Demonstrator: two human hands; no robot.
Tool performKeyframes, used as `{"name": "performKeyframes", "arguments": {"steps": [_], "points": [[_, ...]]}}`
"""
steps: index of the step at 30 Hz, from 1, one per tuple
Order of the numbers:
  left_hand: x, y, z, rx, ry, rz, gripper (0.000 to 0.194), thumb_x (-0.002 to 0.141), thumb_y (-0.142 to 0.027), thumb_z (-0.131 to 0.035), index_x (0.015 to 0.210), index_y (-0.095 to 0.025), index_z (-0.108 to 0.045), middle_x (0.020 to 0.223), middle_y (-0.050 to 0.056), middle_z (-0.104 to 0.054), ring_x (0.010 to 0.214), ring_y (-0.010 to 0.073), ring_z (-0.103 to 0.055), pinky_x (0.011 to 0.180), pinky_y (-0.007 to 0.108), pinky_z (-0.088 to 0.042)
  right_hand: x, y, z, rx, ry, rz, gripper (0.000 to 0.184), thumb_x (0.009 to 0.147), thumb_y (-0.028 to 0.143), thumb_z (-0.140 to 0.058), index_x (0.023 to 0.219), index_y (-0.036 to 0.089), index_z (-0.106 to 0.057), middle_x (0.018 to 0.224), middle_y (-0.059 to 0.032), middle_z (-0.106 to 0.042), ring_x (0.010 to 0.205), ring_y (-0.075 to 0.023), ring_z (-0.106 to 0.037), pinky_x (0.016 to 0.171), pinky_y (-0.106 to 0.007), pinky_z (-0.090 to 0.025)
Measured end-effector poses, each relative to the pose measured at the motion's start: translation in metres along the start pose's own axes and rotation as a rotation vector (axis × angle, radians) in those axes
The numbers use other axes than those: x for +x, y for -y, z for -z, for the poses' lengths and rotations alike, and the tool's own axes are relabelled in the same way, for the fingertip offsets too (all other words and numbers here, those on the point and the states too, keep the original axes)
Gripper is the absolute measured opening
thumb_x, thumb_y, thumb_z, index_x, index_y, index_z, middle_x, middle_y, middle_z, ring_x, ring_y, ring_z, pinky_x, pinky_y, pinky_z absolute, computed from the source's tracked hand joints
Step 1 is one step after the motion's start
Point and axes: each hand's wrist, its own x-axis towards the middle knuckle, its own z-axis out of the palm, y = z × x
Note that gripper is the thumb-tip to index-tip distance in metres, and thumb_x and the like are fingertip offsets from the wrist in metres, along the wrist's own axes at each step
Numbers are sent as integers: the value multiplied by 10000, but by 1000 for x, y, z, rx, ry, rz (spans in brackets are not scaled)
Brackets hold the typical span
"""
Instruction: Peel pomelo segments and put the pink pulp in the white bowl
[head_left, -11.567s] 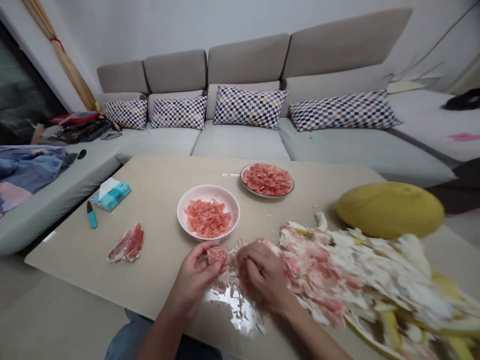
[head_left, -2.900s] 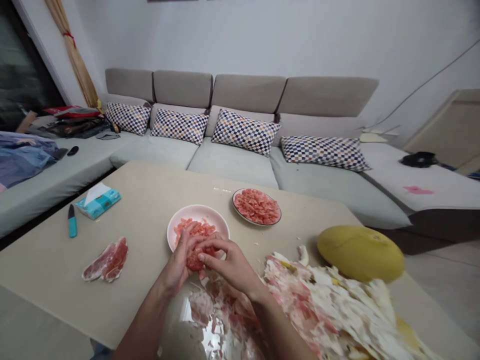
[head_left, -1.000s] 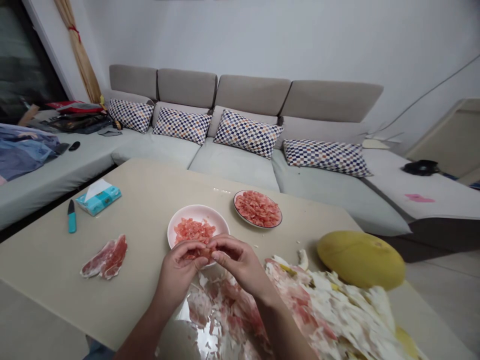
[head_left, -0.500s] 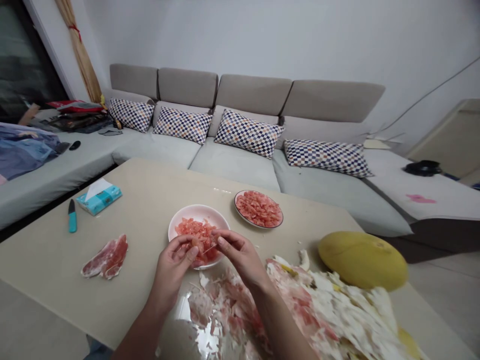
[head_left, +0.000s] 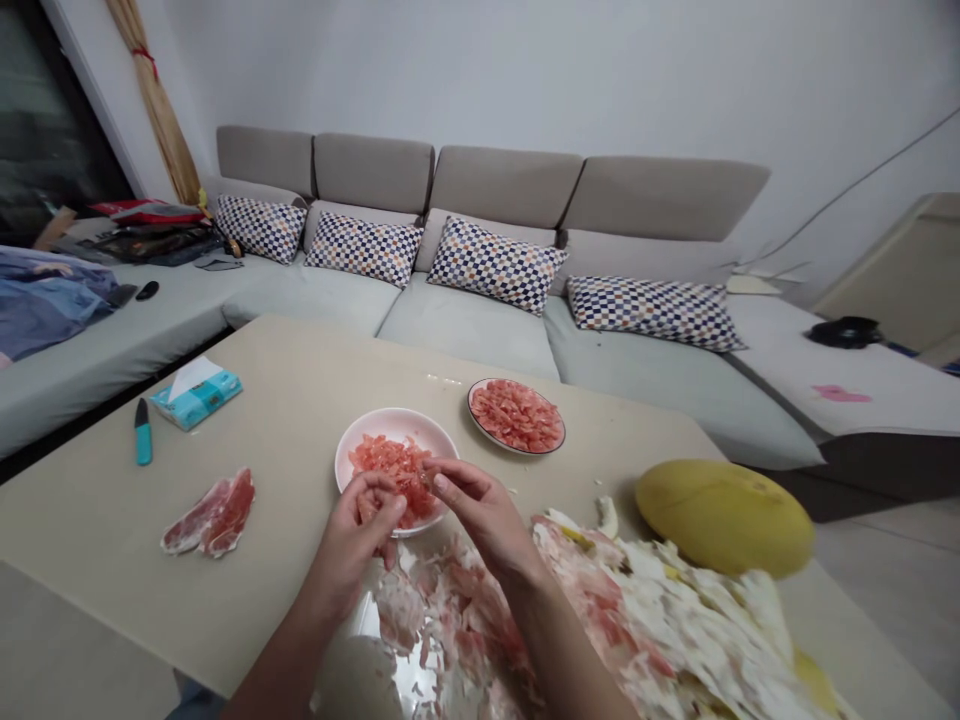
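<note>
Over the near side of a white bowl (head_left: 349, 437) of red pomelo flesh (head_left: 384, 455), both hands are held close together. My left hand (head_left: 358, 530) is closed around a pomelo piece (head_left: 365, 508), mostly covered by the fingers. Thumb and forefinger of my right hand (head_left: 474, 510) are pinched together over the bowl; a tiny scrap seems to be at their tips, too small to name. Below the hands spreads a heap of peeled pomelo membranes and peel (head_left: 660, 610). Two unpeeled pomelo segments (head_left: 214, 515) lie to the left.
A dark-rimmed plate (head_left: 517, 450) heaped with pomelo flesh stands behind the bowl. A whole yellow pomelo (head_left: 724, 515) sits at the right. On the left are a knife with a turquoise handle (head_left: 143, 445) and a tissue pack (head_left: 196, 395). A sofa (head_left: 465, 325) lines the far side.
The fingertips of my hands have drawn apart slightly. The pomelo piece that was between them is now tucked inside my left fingers.
</note>
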Motion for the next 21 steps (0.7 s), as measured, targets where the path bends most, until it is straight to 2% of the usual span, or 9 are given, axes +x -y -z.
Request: {"name": "performKeyframes", "arguments": {"steps": [3,9,13,18,21], "points": [[1,6,-1,78,53,13,398,743,-438,-759,1031,-186,-648,664,-71,-486,403,22,-335,357,166,-286,-4,2,-7,-22,41,-9,265,742,419,-801,944,249,-778,1028,-57,-757,990,-232,-670,938,-379,-495],[2,4,0,238,77,-15,375,741,-500,-731,781,-128,-697,537,-45,-511,379,36,-352,402,200,-251,-8,4,-15,-84,40,20,230,736,383,-804,904,232,-764,951,-46,-746,899,-209,-671,851,-336,-517],[0,0,0,253,57,-50,358,736,-491,-737,753,-136,-705,571,-37,-524,389,37,-359,412,204,-245,-7,3,-16,-137,8,71,188,755,349,-787,879,214,-744,950,-47,-733,901,-199,-658,847,-319,-505],[0,-1,0,256,39,-57,366,719,-496,-743,718,-133,-694,598,-26,-545,392,38,-362,411,204,-243,-4,1,-13,-136,47,71,198,715,315,-815,761,191,-668,768,-1,-673,719,-150,-619,689,-265,-499],[0,-3,1,254,27,-59,334,737,-465,-736,714,-136,-690,595,-26,-544,401,40,-361,417,203,-243,-3,2,-7,-201,56,92,197,715,302,-812,780,188,-665,755,-1,-665,702,-151,-614,676,-269,-499]]}}
